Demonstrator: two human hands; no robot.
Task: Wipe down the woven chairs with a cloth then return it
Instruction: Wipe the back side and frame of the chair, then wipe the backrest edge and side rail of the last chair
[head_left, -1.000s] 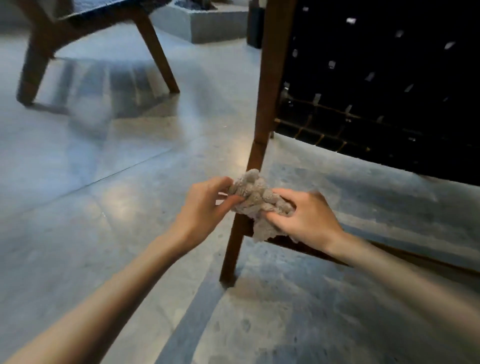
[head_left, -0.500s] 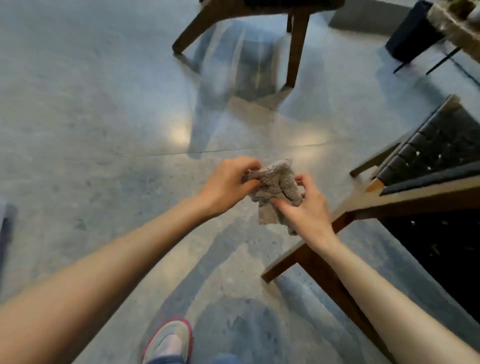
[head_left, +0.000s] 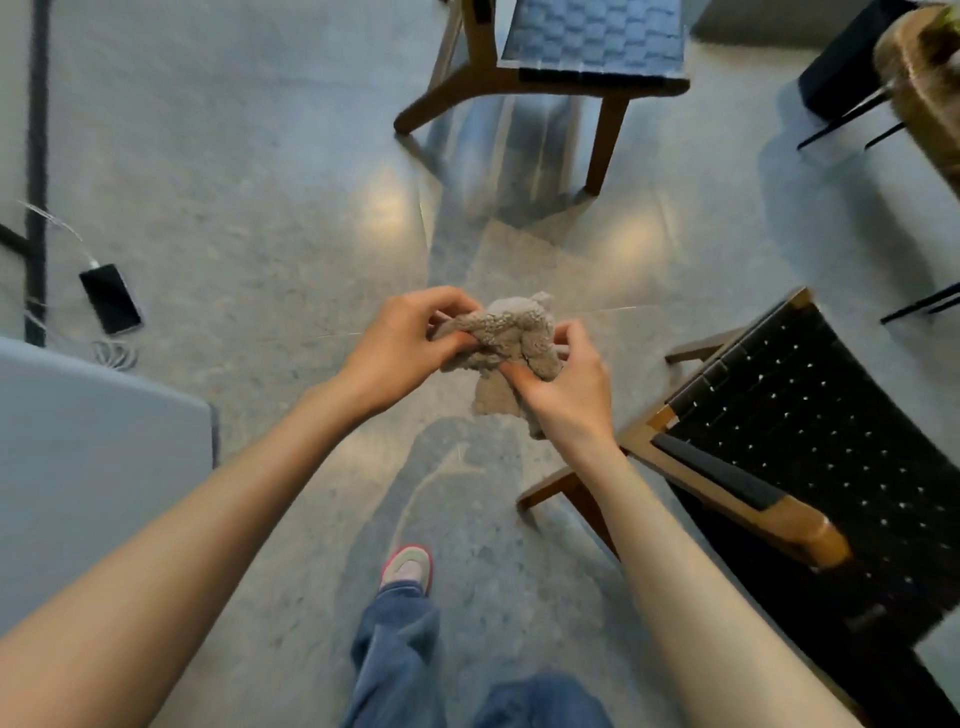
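Black woven chair (head_left: 810, 441) beside cloth (head_left: 511, 338); phone (head_left: 110, 298) lies left.

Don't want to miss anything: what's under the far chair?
Under the far chair, shiny grey floor shows between its legs; the chair itself covers the rest.

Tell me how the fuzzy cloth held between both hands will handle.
Probably floppy: the cloth bunches between the left hand and right hand, and a corner droops below them. Likely light, since fingertip pinches carry it. Its nubby pile should grip rather than slide.
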